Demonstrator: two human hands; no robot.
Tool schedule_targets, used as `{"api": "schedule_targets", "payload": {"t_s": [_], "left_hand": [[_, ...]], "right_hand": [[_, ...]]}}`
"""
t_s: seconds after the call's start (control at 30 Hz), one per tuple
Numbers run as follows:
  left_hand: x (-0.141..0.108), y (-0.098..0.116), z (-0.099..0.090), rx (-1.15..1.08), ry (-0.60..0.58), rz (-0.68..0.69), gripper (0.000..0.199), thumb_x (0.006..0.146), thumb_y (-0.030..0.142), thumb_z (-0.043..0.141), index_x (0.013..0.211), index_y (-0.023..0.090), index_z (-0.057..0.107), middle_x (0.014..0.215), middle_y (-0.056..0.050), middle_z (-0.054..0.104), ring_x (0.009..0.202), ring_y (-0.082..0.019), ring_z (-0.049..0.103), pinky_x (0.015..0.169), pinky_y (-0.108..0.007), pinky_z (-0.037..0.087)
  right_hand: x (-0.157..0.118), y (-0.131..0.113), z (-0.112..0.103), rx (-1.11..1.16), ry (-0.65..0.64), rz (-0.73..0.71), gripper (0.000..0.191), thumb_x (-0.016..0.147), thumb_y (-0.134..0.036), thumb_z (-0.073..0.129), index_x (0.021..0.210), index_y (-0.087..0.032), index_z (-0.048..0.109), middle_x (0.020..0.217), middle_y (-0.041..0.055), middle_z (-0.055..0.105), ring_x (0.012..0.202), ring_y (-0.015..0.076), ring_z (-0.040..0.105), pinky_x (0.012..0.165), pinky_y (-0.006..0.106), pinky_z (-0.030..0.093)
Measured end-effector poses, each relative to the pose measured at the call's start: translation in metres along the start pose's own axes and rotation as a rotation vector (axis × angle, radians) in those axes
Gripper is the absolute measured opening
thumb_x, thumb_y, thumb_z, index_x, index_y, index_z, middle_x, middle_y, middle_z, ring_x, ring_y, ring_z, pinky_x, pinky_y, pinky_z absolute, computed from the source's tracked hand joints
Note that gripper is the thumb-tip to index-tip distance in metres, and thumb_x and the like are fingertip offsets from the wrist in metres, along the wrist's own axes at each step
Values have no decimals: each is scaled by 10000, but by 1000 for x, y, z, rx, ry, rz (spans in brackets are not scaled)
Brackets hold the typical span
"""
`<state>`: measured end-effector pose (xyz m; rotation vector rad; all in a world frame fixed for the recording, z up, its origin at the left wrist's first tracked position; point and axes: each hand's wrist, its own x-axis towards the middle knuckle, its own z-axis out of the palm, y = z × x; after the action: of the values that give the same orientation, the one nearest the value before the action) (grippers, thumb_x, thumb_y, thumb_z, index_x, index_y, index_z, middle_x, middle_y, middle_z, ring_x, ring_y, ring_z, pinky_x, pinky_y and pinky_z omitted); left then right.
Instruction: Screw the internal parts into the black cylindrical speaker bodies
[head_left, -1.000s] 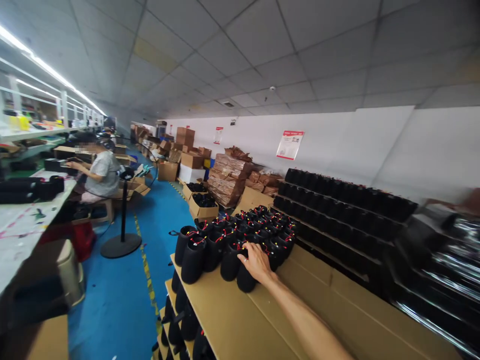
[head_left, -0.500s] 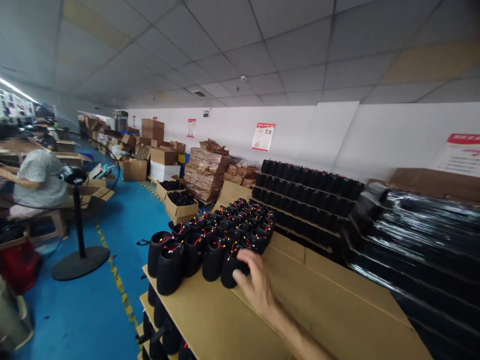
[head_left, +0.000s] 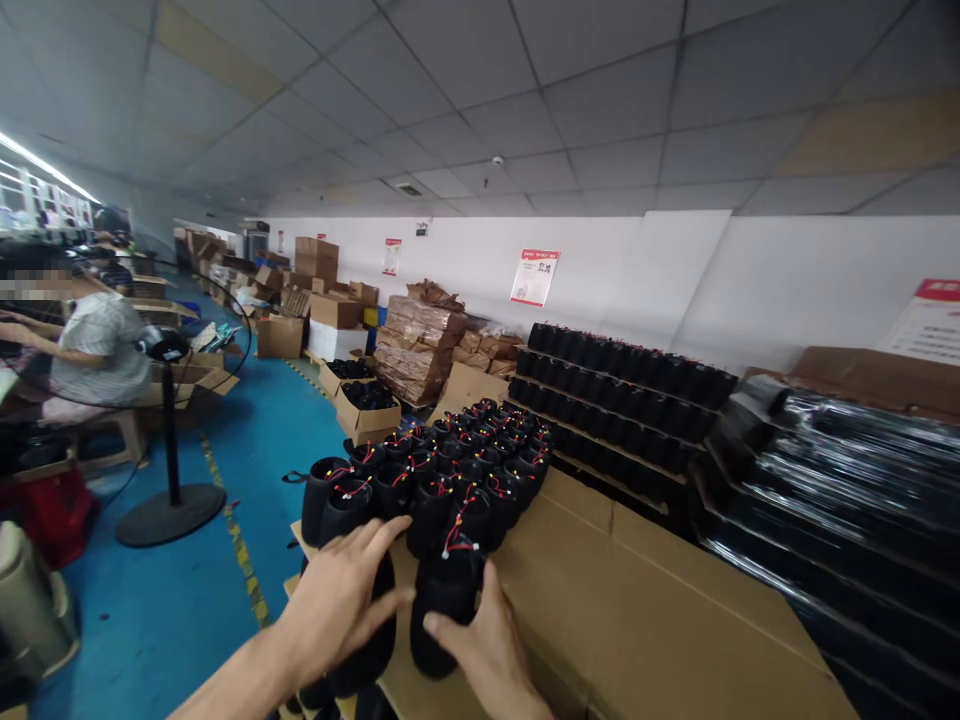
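My left hand (head_left: 337, 595) curves over a black cylindrical housing (head_left: 367, 645), thumb and forefinger apart along its right side; the hand hides its top. My right hand (head_left: 491, 645) grips another black housing (head_left: 435, 615), thumb across its front and fingers on its right side. Red wires with white connectors (head_left: 459, 548) stick out of that one's open top. Both are at the near end of a cardboard sheet (head_left: 630, 600). Just beyond my hands, several rows of similar housings (head_left: 469, 465) stand upright, with red wires and small yellow and white connectors at their tops.
More housings are stacked in tiers (head_left: 622, 385) along the wall, beside a stack in shiny film (head_left: 847, 500). Open cartons (head_left: 367, 422) stand beyond the sheet. On the left are a black fan stand (head_left: 171, 450) and a seated person (head_left: 97, 340) on the blue floor (head_left: 277, 470).
My left hand has come into view over a housing. My right hand has moved nearer and down; a housing in its grip now stands in front of the rows.
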<state>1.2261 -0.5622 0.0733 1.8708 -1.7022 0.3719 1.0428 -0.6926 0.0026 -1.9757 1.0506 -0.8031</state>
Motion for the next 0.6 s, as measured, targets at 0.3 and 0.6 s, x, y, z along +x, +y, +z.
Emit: {"api": "schedule_targets", "payload": {"t_s": [0.3,0.6], "left_hand": [[84,-12,74,53,121,-145,174,960,333,666,989,161,675,1027,-52,692,981,-238,663,859,-433,558],[71,-30,109,-190,312,-143,280,1002,368,582,1197,172,627,1335,-125,616,1284,-306,574,1093,-553,486]], "right_hand": [[39,14,21,-55,61,83,936,662,-404,733,1471,-69,404,1245,228,691,1203,398,647,1005,481,492],[48,32,45,31,166,34,903,719,-387,730,1502,-129,361,1445,201,571,1346,343,547,1099,432,440]]}}
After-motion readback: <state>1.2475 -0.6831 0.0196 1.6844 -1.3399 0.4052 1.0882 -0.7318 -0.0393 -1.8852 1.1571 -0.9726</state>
